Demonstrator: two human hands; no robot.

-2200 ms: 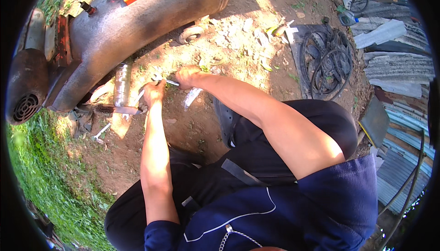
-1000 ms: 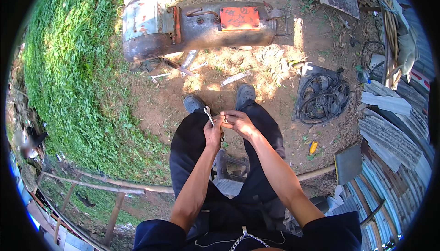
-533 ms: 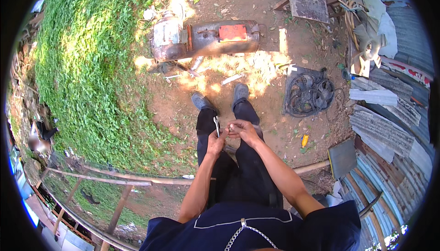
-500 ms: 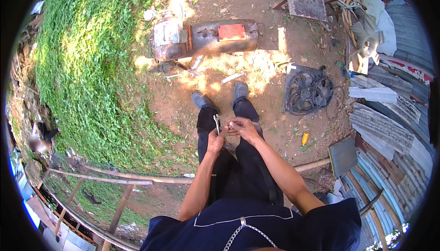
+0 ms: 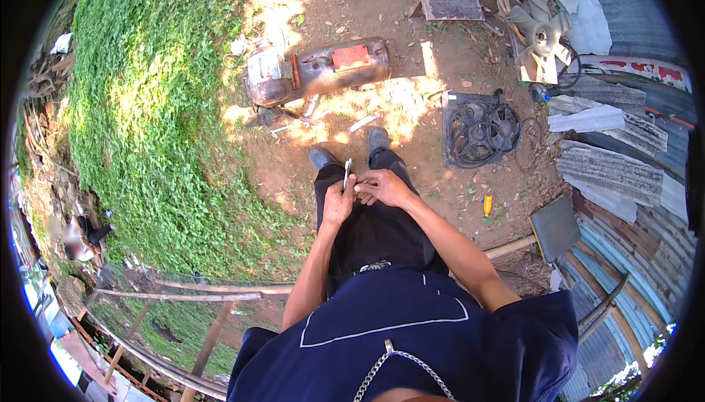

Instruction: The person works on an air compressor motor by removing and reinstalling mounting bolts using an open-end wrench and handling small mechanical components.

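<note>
My left hand (image 5: 339, 201) is closed around a silver open-end wrench (image 5: 347, 172), whose jaw end sticks up past the fingers. Close beside it, my right hand (image 5: 385, 188) has its fingers bent and pinched together, their tips meeting those of the left. Whatever may be between the fingertips is too small to make out. Both hands are held in front of my dark trousers, above the ground. Beyond my feet lies a rusty metal cylinder (image 5: 342, 81) with a red patch, its left end joined to a pale, rounded part (image 5: 269, 79).
A black fan assembly (image 5: 481, 130) lies on the dirt to the right, with a yellow bottle (image 5: 487, 206) nearer me. Corrugated sheets (image 5: 613, 171) and a pale fan blade (image 5: 545, 38) line the right side. Behind me on the left runs a bamboo rail (image 5: 183, 295). Grass (image 5: 161, 145) covers the left.
My view has shifted, so the cylinder and fan assembly appear further left. The wrench has turned in my left hand and now shows edge-on. My right fingers have curled downward beside the left.
</note>
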